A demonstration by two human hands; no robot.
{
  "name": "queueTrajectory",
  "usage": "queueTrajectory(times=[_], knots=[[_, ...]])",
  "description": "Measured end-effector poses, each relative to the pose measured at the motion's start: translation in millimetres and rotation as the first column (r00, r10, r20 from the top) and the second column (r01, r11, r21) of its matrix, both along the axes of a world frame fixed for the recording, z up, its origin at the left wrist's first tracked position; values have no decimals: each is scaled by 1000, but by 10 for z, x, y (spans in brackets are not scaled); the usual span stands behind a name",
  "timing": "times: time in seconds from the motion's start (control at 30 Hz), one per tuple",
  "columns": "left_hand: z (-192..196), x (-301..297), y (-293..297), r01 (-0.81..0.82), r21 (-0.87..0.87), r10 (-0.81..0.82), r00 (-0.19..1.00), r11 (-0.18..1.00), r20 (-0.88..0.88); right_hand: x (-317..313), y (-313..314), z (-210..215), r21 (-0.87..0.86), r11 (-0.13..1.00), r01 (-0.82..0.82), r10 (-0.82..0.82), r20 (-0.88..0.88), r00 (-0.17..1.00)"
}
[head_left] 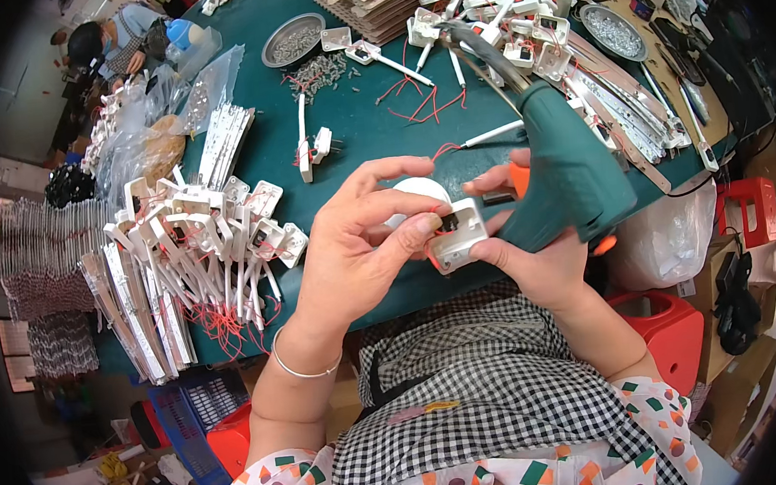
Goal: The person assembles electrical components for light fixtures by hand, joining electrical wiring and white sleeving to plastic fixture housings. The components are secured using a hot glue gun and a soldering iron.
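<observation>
My left hand (358,236) is closed, thumb and fingers pinching at a small white plastic housing (462,235) with a dark part and red wire inside. A round white piece (420,192) shows behind those fingers. My right hand (535,258) is closed around a green pistol-shaped power tool (572,150) with orange parts, its dark front end slanting away up the table. The right thumb also presses on the housing's near right end. Part of the tool's grip is hidden in the palm. Just beyond lies a white tube (493,134) with red wires.
Many white housings with tubes and red wires (214,229) are heaped at the left, more (526,26) at the far right. Screws (318,70) lie beside a metal bowl (295,42). Stacked brown sheets (378,2) stand at the back. A red stool (660,335) is at right.
</observation>
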State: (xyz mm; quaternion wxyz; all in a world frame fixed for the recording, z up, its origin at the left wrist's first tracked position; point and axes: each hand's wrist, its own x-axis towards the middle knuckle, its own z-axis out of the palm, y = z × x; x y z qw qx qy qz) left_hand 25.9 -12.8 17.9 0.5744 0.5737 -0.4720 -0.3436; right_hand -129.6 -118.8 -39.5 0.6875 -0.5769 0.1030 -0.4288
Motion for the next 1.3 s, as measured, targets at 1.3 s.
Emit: queueTrajectory(times=[1.3], knots=[[331, -392, 363, -247, -151, 241, 969, 957, -56, -119, 286, 13, -233, 972, 39, -89, -208, 974]])
